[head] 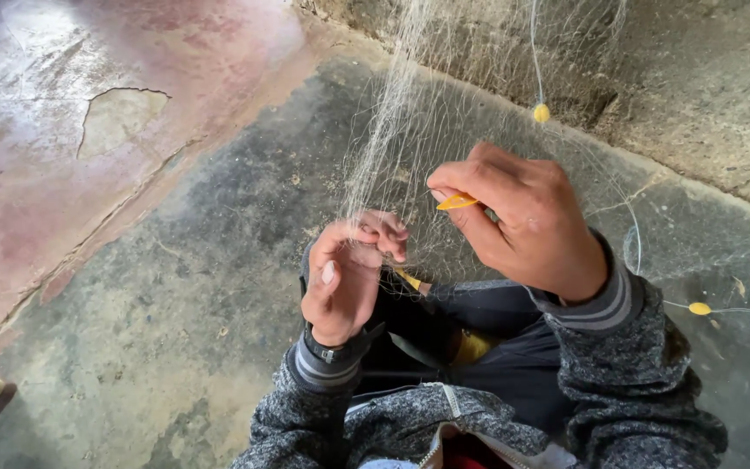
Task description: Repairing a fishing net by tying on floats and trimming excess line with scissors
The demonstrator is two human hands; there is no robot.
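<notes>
Fine pale fishing net (410, 130) hung before lap, draped onto concrete floor (175, 287). Left hand (345, 278) curled, mesh pinched by fingertips. Right hand (523, 217) closed, yellow netting needle (457, 202) pinched between thumb and forefinger. Yellow floats (542, 113) seen on line.

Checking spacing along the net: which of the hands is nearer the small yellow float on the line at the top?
Right. The right hand, pinching a yellow netting needle, sits just below the float; the left hand is lower and further left, gripping the net.
</notes>
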